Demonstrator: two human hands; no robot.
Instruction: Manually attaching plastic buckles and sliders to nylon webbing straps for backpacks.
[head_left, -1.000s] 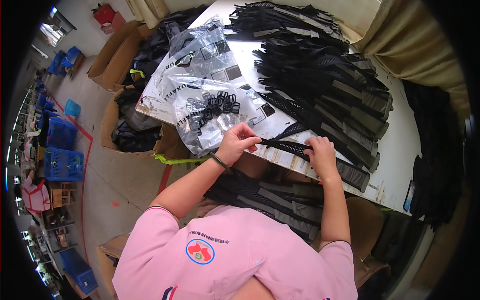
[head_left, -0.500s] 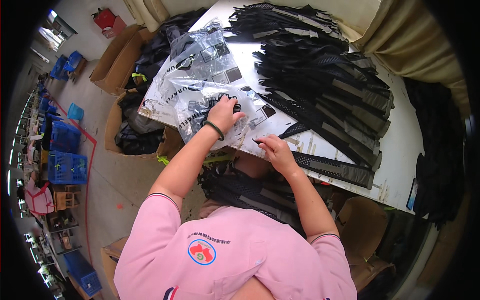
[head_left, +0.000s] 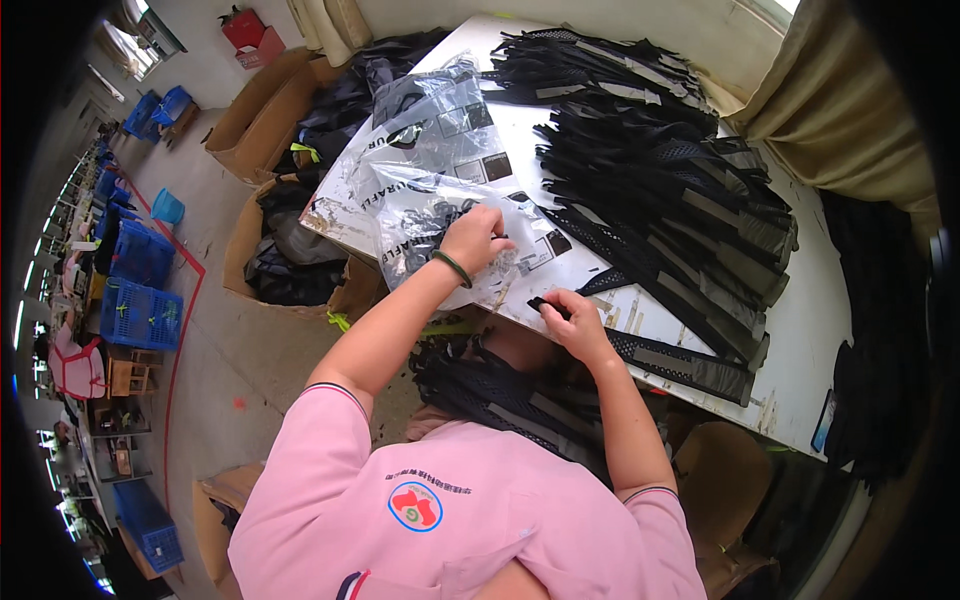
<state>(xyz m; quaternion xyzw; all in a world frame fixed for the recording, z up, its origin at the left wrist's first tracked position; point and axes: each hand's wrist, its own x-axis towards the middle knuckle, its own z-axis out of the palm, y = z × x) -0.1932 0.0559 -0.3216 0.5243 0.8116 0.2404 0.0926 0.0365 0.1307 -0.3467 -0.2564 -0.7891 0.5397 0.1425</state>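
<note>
A workshop floor stretches away to the left, with blue crates along a red floor line and open cardboard boxes of dark fabric beside a white table. The table carries a large heap of black mesh straps with grey bands, fanned out toward its far and right side, and clear plastic bags with printed squares at its left end.

The person in a pink shirt leans over the near edge of the table. The left arm reaches forward and up, elbow bent, a dark green bangle at the wrist. The left hand lies on top of a clear plastic bag, fingers curled down and pinching at small black parts seen through the plastic; whether it has one gripped cannot be told.

The right arm comes up from the lower middle, forearm nearly upright. The right hand is closed around the end of one black strap at the table's near edge, thumb and fingers pinching a small black piece at its tip. That strap runs rightward along the edge, flat on the table. More black straps hang in the person's lap below the table.
</note>
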